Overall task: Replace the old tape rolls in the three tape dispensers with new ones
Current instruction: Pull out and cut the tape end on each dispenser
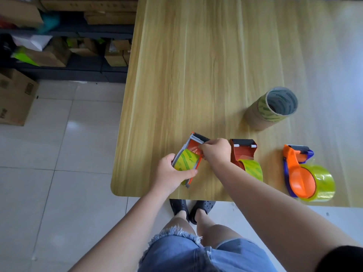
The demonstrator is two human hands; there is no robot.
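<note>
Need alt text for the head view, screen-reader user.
A person's left hand holds a red-and-grey tape dispenser while the right hand pinches its clear tape end; two more loaded dispensers and stacked cardboard tape cores sit on the wooden table.

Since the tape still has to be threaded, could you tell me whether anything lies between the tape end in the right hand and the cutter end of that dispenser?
Nothing visible does. The right hand pinches the tape end over the dispenser that the left hand holds; its bare red plate runs up to the roller.
</note>
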